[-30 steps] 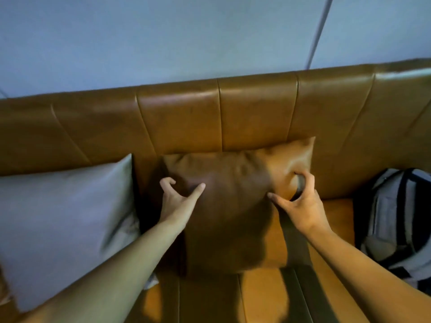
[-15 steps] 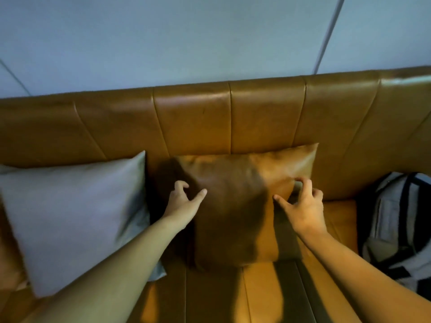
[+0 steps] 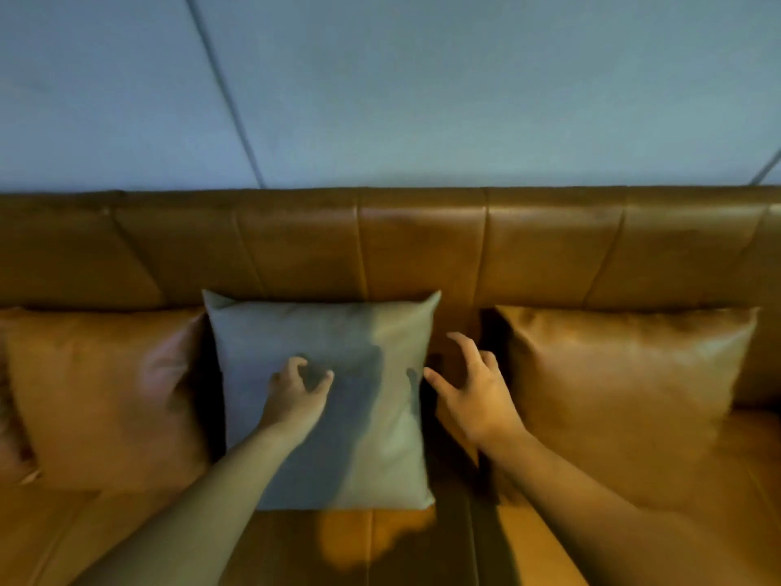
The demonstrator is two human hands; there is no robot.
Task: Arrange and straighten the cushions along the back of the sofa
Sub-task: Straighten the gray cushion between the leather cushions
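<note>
Since a second ago my view has swung left along the sofa (image 3: 422,247): the brown cushion I had between both hands then now stands at the right (image 3: 625,399), upright against the backrest and released, and the striped bag beside it has left the frame. The grey cushion (image 3: 321,399), formerly at the left edge, now sits centre, leaning on the backrest with its lower edge on the seat. A second brown cushion (image 3: 105,395) has come into view on the left, just beside the grey one and slightly tilted. My left hand (image 3: 296,395) rests on the face of the grey cushion, its fingers (image 3: 298,363) curled and dimpling the fabric without gripping an edge. My right hand (image 3: 477,395) hovers in the gap between the grey cushion and the right brown cushion, fingers (image 3: 462,346) spread and holding nothing; the thumb lies close to the grey cushion's right edge, but I cannot tell whether it touches. I judge the right brown cushion finished and the grey cushion to be the unit now in hand. It appears roughly square already, so minor squaring should suffice. The left brown cushion remains to be straightened.
</note>
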